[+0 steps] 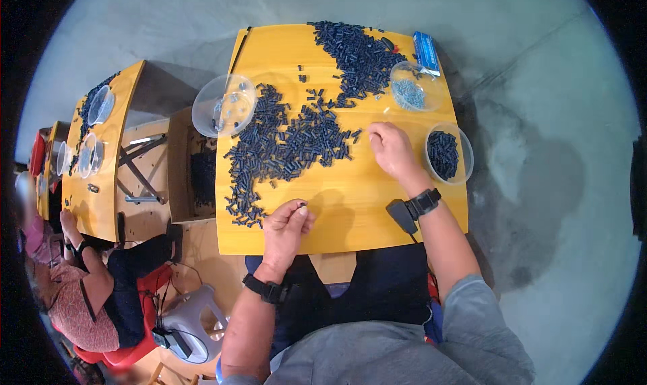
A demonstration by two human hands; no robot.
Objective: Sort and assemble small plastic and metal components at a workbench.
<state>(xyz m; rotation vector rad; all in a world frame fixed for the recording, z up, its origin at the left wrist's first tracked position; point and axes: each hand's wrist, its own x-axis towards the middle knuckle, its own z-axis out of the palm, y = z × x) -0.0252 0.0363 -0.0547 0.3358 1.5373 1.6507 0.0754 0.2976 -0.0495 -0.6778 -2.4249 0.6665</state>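
Observation:
My left hand is near the table's front edge, its thumb and forefinger pinching a small dark cylindrical piece. Farther right and forward, my right hand has its fingers curled together over the table. Whatever those fingers hold, if anything, is hidden. A wide heap of short dark cylindrical pieces spreads left of my right hand. Beyond that hand stands a transparent tub with small silvery-blue parts inside. Just to its right, another transparent tub contains dark pieces.
A second pile of dark pieces covers the table's far side, near a blue box. At the left edge stands a transparent tub with a few small parts. A cardboard box is beside the yellow table. Another person sits at a neighbouring table.

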